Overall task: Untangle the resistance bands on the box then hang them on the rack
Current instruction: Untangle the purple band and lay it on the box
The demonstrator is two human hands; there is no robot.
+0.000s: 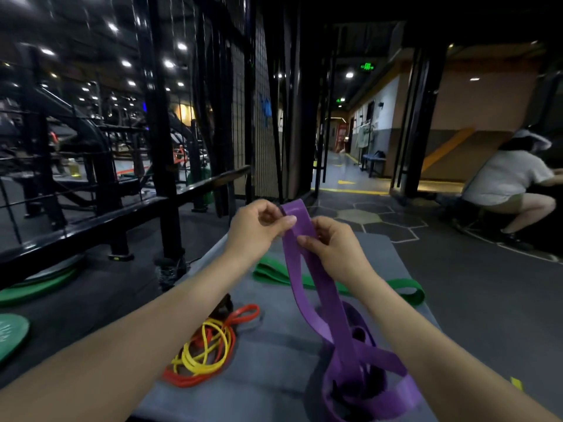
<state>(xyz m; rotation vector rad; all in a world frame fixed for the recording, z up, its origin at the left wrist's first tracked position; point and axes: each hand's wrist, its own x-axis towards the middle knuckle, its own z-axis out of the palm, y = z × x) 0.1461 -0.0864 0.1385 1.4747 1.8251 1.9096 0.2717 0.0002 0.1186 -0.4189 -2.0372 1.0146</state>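
Both hands hold the upper end of the purple band (320, 287) above the middle of the grey box (274, 360). The left hand (256, 229) has its fingers curled, with thumb and fingertips pinching the left edge of the band just below its top fold. The right hand (332, 248) pinches the same strip slightly lower, thumb on the near face and fingers curled behind it. From the hands the purple band hangs down in two strands to a loose, twisted pile at the near right corner of the box. A tangle of thin yellow bands (202, 348) and orange bands (213, 339) lies near the near left edge of the box, apart from the purple pile. The green band (396, 289) lies flat across the far part of the box, reaching its right edge. The black rack (158, 117) stands beyond the far left corner of the box. A crouching person (505, 178) is at far right on the floor.
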